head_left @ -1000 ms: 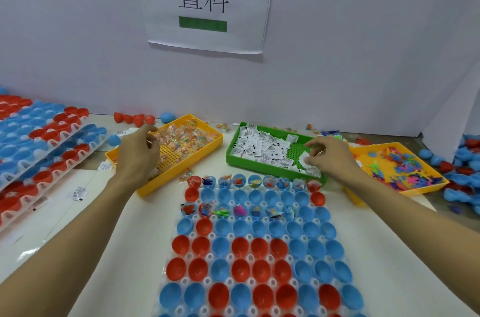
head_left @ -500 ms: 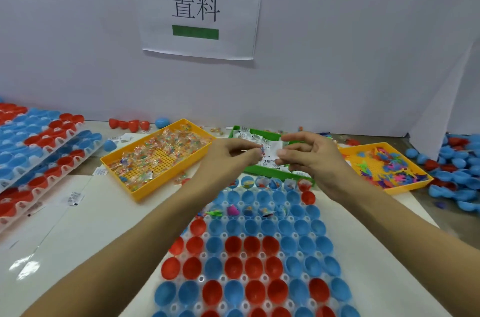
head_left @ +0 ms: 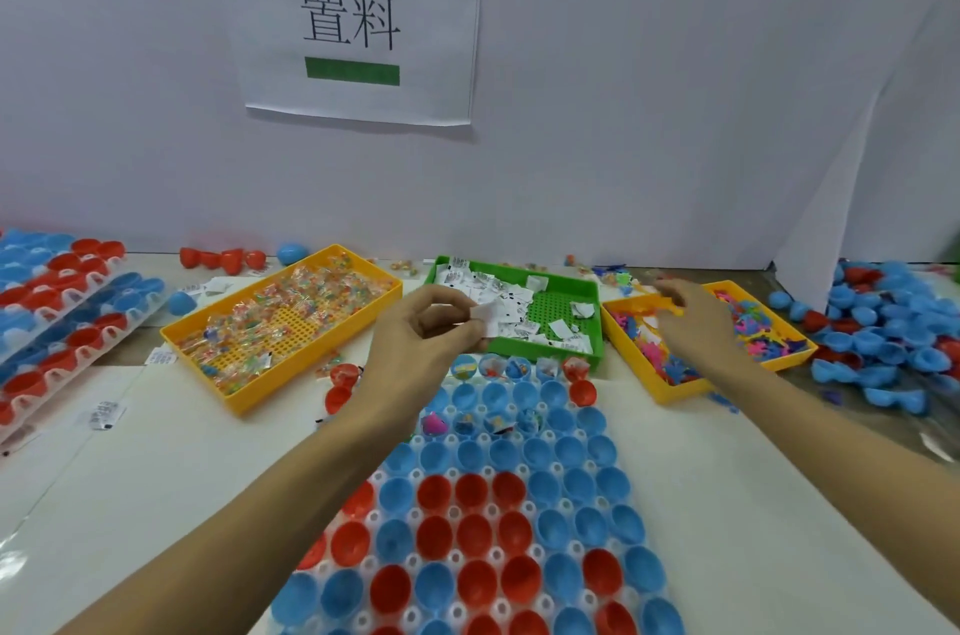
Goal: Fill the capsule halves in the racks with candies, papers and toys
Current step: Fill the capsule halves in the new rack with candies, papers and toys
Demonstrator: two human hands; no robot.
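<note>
Capsule halves [head_left: 470, 538], red and blue, sit open side up in the clear rack [head_left: 452, 512] laid on the table directly before the person. Inspection runs left to right.

Far left: stacked racks [head_left: 62, 317] of red and blue halves, contents not legible. Next, the yellow candy tray [head_left: 283, 322] holds wrapped candies, its far half well stocked.

Centre: the left hand [head_left: 431, 338] hovers over the far end of the rack, thumb and fingers pinching white paper slips [head_left: 485, 314]. Behind it the green paper tray [head_left: 524, 317] still holds many slips.

Right: the right hand [head_left: 691, 317] is over the yellow toy tray [head_left: 701, 338], fingers curled downward as if picking; whether it holds a toy cannot be told because of blur. Loose blue halves [head_left: 883, 348] are heaped at far right.

Progress, by judgement: only the farthest row and part of a row a little nearer show contents. All nearer rows appear empty. Task is at an early stage; most of this rack remains to be filled.
</note>
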